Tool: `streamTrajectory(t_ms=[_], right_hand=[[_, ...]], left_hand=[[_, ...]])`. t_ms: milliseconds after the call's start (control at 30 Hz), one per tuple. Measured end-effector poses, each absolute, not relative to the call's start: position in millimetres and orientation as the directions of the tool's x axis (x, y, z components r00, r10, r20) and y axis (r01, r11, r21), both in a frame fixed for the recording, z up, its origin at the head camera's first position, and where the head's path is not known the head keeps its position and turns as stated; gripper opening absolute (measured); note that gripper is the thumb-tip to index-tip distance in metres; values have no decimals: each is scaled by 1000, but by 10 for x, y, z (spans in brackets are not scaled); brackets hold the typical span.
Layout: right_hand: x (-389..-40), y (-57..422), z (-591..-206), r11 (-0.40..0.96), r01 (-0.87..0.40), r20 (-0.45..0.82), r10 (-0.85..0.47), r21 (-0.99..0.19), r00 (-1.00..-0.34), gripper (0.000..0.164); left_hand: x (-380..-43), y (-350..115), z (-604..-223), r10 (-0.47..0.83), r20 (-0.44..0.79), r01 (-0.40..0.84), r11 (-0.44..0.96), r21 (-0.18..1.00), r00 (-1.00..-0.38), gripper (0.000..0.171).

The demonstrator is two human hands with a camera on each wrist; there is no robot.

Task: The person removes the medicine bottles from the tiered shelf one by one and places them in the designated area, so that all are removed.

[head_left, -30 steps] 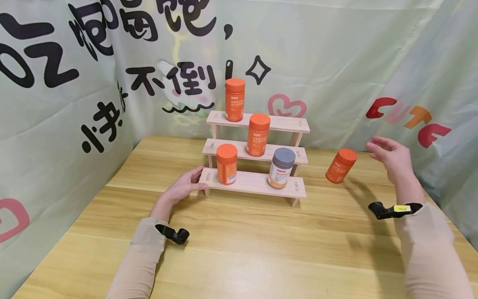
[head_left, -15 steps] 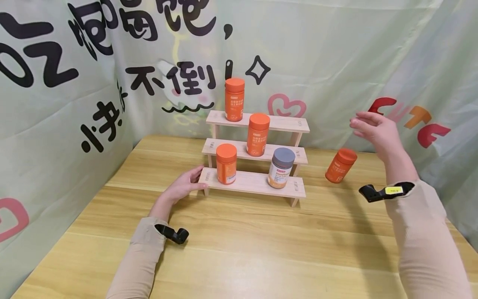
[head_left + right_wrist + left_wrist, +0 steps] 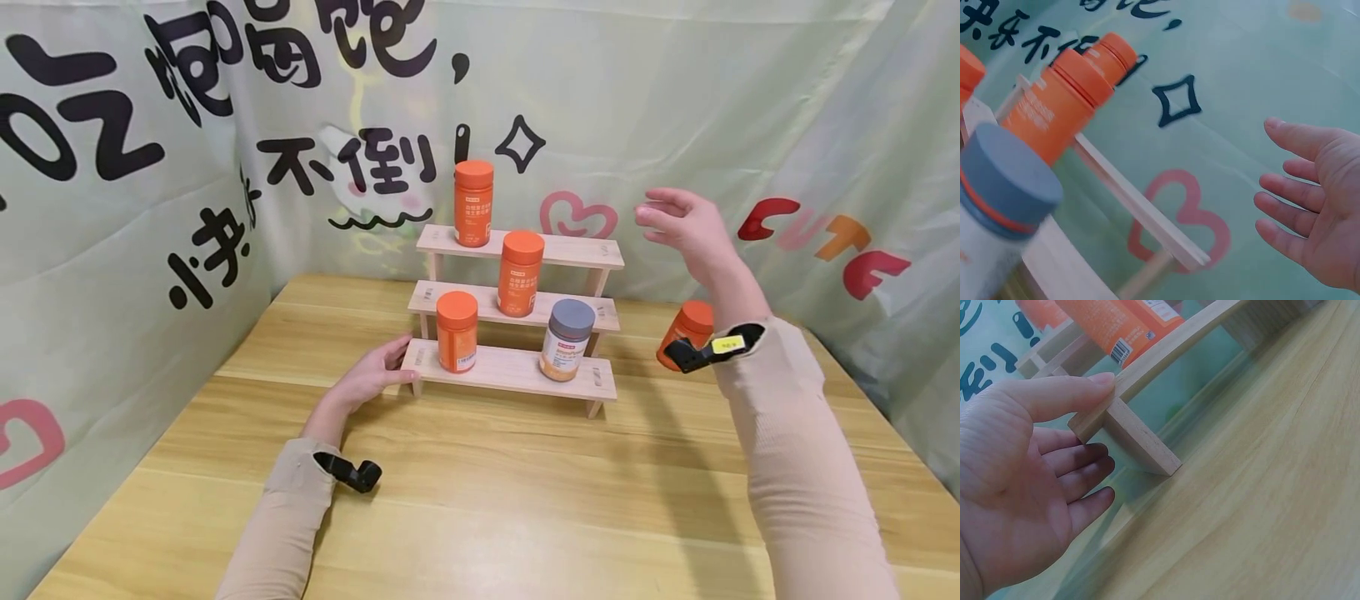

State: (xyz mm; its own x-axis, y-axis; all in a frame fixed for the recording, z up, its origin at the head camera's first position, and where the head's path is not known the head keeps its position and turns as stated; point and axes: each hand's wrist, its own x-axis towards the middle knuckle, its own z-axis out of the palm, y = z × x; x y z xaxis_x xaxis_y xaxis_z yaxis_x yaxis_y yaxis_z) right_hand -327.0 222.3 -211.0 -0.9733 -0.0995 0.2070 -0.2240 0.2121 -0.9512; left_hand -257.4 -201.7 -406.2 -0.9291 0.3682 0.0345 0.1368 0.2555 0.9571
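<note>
A three-step wooden display stand [image 3: 510,367] stands on the table. My left hand [image 3: 371,375] holds the left end of its lowest step; in the left wrist view the thumb [image 3: 1079,394] lies on the board and the other fingers are curled beside and below it. My right hand [image 3: 690,229] is in the air, right of the top step, holding nothing, its fingers loosely extended in the right wrist view. An orange bottle [image 3: 473,204] stands on the top step, another orange bottle [image 3: 520,275] on the middle one. The lowest bears an orange bottle [image 3: 457,333] and a grey-capped white bottle [image 3: 567,340].
One more orange bottle [image 3: 693,321] is on the table at the right, partly hidden behind the right wrist's camera [image 3: 705,352]. A pale printed cloth [image 3: 637,108] hangs behind and beside the wooden table [image 3: 487,492].
My right hand has risen and moved left, from beside the orange bottle on the table towards the stand. My left hand and the bottles have stayed in place.
</note>
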Motion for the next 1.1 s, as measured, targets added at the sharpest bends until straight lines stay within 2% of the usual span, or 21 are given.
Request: streamTrajectory(t_ms=[167,733,967,1100], right_hand=[[-3342,1984,-2055,182,-238,216,-133,-954,-967,67],[-3486,1250,-1911,230,-213,179,-161,-950,-971,58],[-3472,1027,-1888,296,-167,118,-176,-941,-977,61],[-3492,880,-1883,319,-194,139,-187,-928,-973,66]], left_hand=[[-2561,-2002,-4047,361,28,130,260,957,-932,79],[-2569,-2000,-4033,371,48,148,246,958,-927,78],[-2568,-2027,-4027,374,45,143,239,960,-926,77],[-2552,-2038,-4021,373,40,138,239,961,-927,76]])
